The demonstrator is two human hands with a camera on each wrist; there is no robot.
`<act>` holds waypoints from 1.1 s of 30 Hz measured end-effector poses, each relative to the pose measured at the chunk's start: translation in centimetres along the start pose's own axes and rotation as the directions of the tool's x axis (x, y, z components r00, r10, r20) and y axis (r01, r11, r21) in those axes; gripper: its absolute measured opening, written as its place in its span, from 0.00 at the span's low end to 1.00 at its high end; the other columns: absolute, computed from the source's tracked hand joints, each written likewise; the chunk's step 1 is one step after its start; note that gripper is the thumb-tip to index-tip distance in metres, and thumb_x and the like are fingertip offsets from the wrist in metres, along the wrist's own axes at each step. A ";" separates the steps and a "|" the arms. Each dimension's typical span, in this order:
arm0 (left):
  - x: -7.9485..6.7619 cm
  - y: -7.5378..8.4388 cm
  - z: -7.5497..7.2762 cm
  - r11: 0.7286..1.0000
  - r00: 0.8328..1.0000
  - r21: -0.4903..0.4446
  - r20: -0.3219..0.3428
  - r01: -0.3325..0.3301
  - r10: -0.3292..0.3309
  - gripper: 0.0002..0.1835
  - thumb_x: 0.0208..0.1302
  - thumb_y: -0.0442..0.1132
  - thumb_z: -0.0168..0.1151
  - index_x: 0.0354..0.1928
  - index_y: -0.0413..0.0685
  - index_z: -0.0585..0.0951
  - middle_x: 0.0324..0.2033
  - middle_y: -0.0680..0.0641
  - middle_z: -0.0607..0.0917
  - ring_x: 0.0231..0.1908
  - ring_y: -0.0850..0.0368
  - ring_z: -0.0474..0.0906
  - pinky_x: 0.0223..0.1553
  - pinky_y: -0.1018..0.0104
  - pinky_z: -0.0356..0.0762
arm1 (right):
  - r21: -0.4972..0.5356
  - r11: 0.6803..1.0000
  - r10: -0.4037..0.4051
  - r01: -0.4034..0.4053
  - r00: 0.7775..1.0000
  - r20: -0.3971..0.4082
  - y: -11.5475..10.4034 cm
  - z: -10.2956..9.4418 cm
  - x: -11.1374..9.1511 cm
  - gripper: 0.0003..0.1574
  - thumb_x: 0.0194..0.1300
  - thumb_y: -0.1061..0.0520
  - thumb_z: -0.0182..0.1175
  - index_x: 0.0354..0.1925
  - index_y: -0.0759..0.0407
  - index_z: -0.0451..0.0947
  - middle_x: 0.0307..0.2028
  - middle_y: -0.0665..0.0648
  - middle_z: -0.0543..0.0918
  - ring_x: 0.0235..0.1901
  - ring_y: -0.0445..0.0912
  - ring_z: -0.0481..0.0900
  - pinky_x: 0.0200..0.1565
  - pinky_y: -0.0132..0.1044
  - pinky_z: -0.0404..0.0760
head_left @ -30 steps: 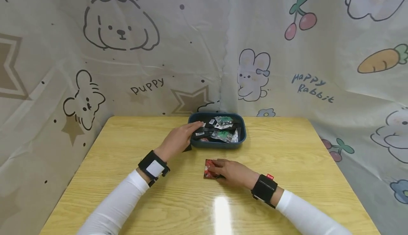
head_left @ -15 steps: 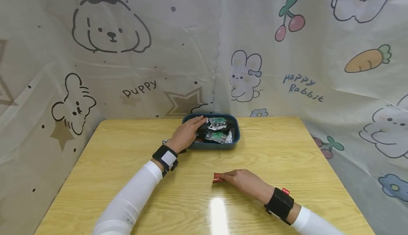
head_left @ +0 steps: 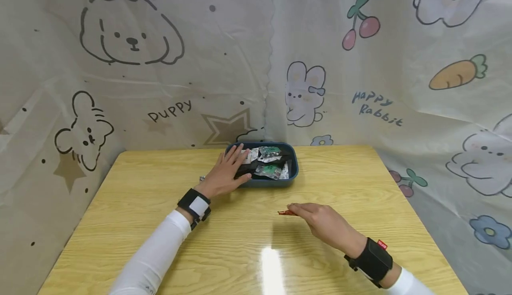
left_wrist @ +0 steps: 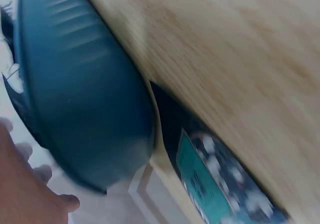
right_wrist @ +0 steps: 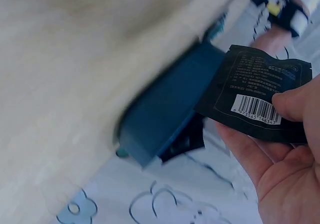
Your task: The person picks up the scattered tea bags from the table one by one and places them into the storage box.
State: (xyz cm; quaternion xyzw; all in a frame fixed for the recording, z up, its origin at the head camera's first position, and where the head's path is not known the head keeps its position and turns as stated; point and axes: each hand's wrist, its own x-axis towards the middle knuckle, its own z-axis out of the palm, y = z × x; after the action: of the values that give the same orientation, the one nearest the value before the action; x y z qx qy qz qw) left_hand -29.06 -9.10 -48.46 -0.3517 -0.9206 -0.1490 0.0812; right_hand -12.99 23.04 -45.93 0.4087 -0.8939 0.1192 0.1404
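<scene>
My right hand (head_left: 330, 224) pinches a small flat sachet (head_left: 286, 213) above the table, seen edge-on with red showing in the head view. In the right wrist view the sachet's black back (right_wrist: 240, 81) shows small print and a white barcode, with the thumb over it. My left hand (head_left: 224, 173) has its fingers spread over the left end of a dark blue bin (head_left: 295, 166), which holds several black, silver and green packets (head_left: 270, 170). Whether the left fingertips touch the packets, I cannot tell. Beside the bin, a black and green packet (left_wrist: 210, 179) lies on the table.
The light wood table (head_left: 340, 175) runs back to a curtain (head_left: 240, 41) printed with cartoon animals. Along the far edge stands the bin, close to that curtain. A bright reflection (head_left: 272, 268) falls on the table near the front.
My right hand has lifted the sachet off the table, turning it edge-on and shifting right. The left hand's fingers, held together before, are now spread over the bin's end. The head view has shifted slightly.
</scene>
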 end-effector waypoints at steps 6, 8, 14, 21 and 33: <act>-5.0 -2.4 -0.9 0.982 0.985 -0.075 -0.001 0.171 -0.172 0.47 0.63 0.66 0.44 0.71 0.41 0.44 0.70 0.40 0.43 0.67 0.45 0.39 0.65 0.45 0.43 | -0.059 0.998 0.000 -0.009 0.990 -0.140 1.9 -2.4 0.8 0.32 0.55 0.70 0.59 0.59 0.56 0.71 0.47 0.56 0.80 0.42 0.47 0.79 0.37 0.41 0.82; -6.6 -3.0 -0.4 0.968 0.971 -0.089 0.059 0.235 -0.230 0.47 0.62 0.65 0.48 0.70 0.37 0.49 0.69 0.37 0.47 0.66 0.42 0.44 0.64 0.46 0.48 | -0.067 0.998 -0.003 -0.009 0.983 -0.185 2.7 -3.0 1.4 0.31 0.56 0.71 0.58 0.58 0.56 0.71 0.46 0.57 0.81 0.41 0.48 0.79 0.37 0.42 0.82; -8.7 -2.2 0.1 0.977 0.949 -0.015 0.243 0.212 -0.202 0.42 0.58 0.59 0.58 0.68 0.44 0.58 0.65 0.36 0.60 0.62 0.38 0.55 0.60 0.45 0.60 | -0.066 0.998 0.006 -0.022 0.971 -0.238 4.7 -4.0 4.4 0.28 0.60 0.69 0.55 0.59 0.54 0.71 0.46 0.56 0.80 0.43 0.49 0.78 0.37 0.45 0.82; -9.2 0.2 -0.8 0.996 0.977 0.078 0.202 0.048 -0.063 0.20 0.60 0.37 0.57 0.56 0.45 0.76 0.49 0.41 0.79 0.46 0.47 0.75 0.43 0.52 0.78 | -0.062 0.996 0.053 -0.068 0.975 -0.216 6.6 -3.1 7.9 0.28 0.63 0.68 0.51 0.61 0.52 0.70 0.47 0.57 0.80 0.44 0.51 0.77 0.37 0.47 0.81; -10.1 1.3 -3.2 1.000 0.999 0.015 0.032 0.008 -0.008 0.14 0.65 0.33 0.54 0.51 0.50 0.79 0.42 0.50 0.83 0.40 0.58 0.78 0.39 0.59 0.79 | -0.030 0.996 0.080 -0.085 0.989 -0.127 8.8 2.5 11.3 0.33 0.61 0.71 0.50 0.64 0.56 0.63 0.60 0.58 0.71 0.55 0.52 0.69 0.50 0.48 0.75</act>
State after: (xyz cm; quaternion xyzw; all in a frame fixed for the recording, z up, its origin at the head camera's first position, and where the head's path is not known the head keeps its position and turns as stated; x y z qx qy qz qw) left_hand -20.54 -15.53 -47.73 -0.3497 -0.9243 -0.1370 0.0684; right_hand -27.19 19.95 -45.18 0.3605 -0.9014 0.1347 0.1984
